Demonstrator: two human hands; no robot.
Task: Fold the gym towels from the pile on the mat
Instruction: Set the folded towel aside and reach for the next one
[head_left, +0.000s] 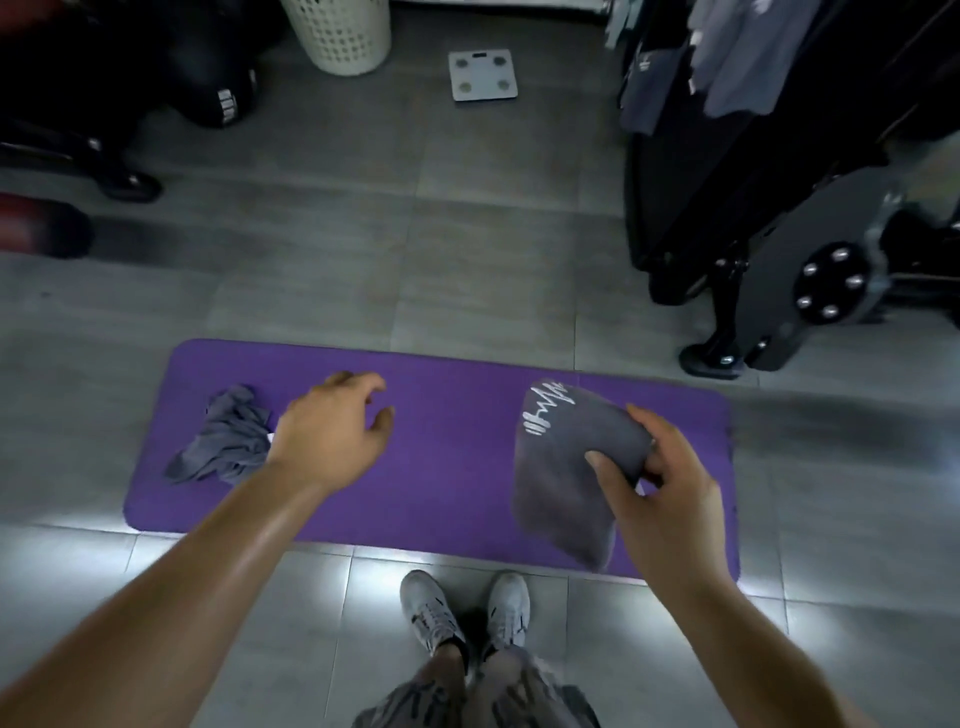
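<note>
Pinching a folded towel (566, 467), the right hand (660, 483) hovers; the left hand (327, 431), loosely open, beside the pile (223, 441).

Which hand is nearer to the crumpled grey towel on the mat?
Left. The left hand is just beside the crumpled grey towel, at its right edge; the right hand is across the mat, gripping the dark printed towel.

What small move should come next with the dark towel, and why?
Probably lay the dark towel on the mat at its right end: it looks folded, the right hand pinches it there, and the left hand is open beside the crumpled pile.
</note>
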